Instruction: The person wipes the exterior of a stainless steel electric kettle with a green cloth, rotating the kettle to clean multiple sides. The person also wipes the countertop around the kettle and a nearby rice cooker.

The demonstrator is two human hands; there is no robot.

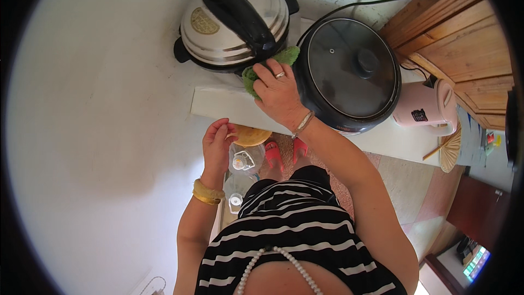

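My right hand (277, 90) is pressed onto a green cloth (250, 83), which bunches under the fingers. The cloth lies against the front lower side of a round electric pan with a domed steel lid (233, 20) and a long black handle (239, 16). Just right of my hand stands a dark electric pot (305, 86) with a glass lid (342, 73) and black knob. Empty and loosely curled, my left hand (218, 143) hangs in the air before the front edge of the white tabletop (221, 100).
A pink electric kettle (419, 104) and a folding fan (449, 147) sit farther right. Behind the pot runs a black power cord (380, 1). Large plastic bottles (247, 155) and a round wooden stool top (250, 135) are below the table. A wall (102, 90) borders the left.
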